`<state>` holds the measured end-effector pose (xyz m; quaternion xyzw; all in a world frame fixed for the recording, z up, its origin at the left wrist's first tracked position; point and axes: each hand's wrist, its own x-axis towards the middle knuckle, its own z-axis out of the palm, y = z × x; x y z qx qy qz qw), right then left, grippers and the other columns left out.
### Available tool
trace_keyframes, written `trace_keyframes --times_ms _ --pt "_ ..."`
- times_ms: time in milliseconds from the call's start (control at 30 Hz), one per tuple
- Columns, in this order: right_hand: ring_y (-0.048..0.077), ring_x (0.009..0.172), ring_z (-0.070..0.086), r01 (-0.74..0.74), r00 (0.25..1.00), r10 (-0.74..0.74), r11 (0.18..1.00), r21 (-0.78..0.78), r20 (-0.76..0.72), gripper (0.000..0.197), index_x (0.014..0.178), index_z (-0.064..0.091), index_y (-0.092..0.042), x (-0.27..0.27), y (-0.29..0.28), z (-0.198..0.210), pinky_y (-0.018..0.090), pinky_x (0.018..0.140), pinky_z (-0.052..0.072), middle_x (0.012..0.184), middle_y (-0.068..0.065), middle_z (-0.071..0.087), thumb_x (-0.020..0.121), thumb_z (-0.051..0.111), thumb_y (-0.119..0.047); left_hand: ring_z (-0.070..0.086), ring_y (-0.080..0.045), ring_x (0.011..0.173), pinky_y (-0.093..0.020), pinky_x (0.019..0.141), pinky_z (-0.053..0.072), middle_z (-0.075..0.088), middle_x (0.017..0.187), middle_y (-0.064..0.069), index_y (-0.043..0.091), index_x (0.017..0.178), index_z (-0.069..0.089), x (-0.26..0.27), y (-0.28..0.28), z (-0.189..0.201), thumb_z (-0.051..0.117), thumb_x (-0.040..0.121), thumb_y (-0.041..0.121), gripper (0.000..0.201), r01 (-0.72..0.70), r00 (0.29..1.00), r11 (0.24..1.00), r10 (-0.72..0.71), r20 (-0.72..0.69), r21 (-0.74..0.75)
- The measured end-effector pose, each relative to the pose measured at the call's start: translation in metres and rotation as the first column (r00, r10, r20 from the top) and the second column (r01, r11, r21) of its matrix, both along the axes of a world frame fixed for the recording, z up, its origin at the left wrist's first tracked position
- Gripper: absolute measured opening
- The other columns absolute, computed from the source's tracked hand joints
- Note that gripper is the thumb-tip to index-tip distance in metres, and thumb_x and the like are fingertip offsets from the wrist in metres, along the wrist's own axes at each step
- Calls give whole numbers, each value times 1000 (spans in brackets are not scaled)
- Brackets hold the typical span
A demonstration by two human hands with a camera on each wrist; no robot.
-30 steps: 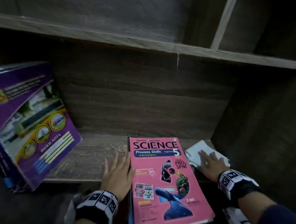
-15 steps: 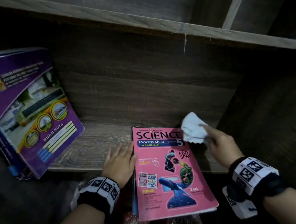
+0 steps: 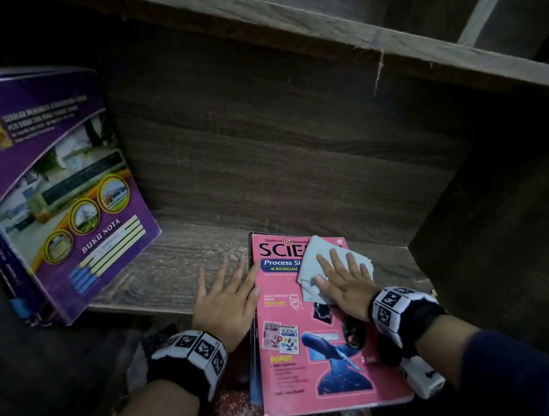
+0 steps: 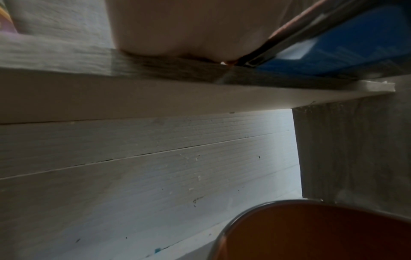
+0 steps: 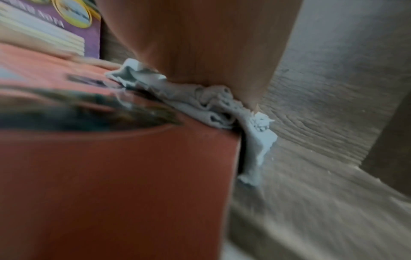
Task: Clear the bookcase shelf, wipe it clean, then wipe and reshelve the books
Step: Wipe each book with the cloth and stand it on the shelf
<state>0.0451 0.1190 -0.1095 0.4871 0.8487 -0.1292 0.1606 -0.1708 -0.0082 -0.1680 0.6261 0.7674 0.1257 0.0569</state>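
Because the pink book (image 3: pixel 321 332) overhangs the shelf (image 3: pixel 174 270) edge at six o'clock, a hard stroke could tip it off; right hand (image 3: pixel 344 287) presses the cloth (image 3: pixel 314 263) flat-fingered, left hand (image 3: pixel 223 296) rests spread beside its spine.

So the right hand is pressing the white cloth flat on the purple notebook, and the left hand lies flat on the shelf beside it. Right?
Not quite. The right hand presses the white cloth flat on the pink science workbook, not the purple notebook, which leans at the shelf's left end. The head view shows it. The left hand does lie flat on the wooden shelf beside the workbook.
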Motion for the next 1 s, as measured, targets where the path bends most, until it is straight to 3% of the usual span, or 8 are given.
trace_keyframes --times_ms 267,367,500,567,800,867,933,1000 --pt "28 145 -22 -69 997 68 996 52 32 62 150 -11 -41 -31 27 -4 48 118 -10 158 -6 -24 95 8 -63 -12 -12 148 -52 116 -13 -6 155 27 38 147 -22 1 2 -3 -46 67 55 85 -22 999 999 21 32 34" --pt "27 145 -23 -151 988 149 987 52 35 70 149 -12 -44 -30 19 -3 47 118 -12 157 -7 -25 86 0 -72 -10 -11 148 -52 116 -14 -3 156 27 36 150 -17 2 5 -3 -43 71 53 85 -49 998 998 49 28 26" --pt "24 143 -28 -254 967 254 967 18 8 64 148 -13 -46 -26 -7 0 44 117 -15 156 -9 -27 91 5 -67 -7 -11 149 -51 116 -13 -3 157 25 37 150 -18 4 6 -1 -26 81 48 70 -77 996 997 77 38 5" --pt "22 141 -32 -307 952 307 952 -9 -13 71 147 -14 -47 -21 -25 2 42 116 -18 154 -11 -29 82 -3 -73 -7 -11 149 -52 116 -13 -4 157 26 38 149 -19 4 6 0 -25 82 47 67 -83 996 997 83 37 -4" --pt "19 135 -42 -415 909 415 910 3 -42 75 144 -22 -47 0 -105 3 42 114 -23 151 -13 -37 76 -14 -78 -4 -11 149 -53 117 -10 1 158 26 37 153 -10 5 6 2 -25 80 45 75 -94 995 995 95 14 -26" --pt "31 142 -30 -461 886 463 885 59 -16 73 150 -12 -40 12 -128 -2 46 115 -16 157 -5 -26 86 -3 -75 -4 -11 149 -53 117 -9 0 157 26 37 152 -11 5 7 1 -25 79 45 75 -95 995 995 95 16 -26" --pt "44 144 6 -487 872 480 871 68 89 73 154 15 -25 32 -144 -10 48 110 10 161 8 8 96 12 -69 -5 -11 149 -52 117 -10 -1 157 26 37 151 -14 5 7 2 -24 82 45 70 -88 996 996 89 20 -28" --pt "38 139 26 -419 898 398 903 94 187 73 149 35 -18 53 -145 -15 45 102 24 154 13 32 97 17 -66 -6 -11 149 -52 117 -11 -3 157 25 38 150 -16 4 6 2 -16 92 44 59 -78 997 996 78 25 -33"
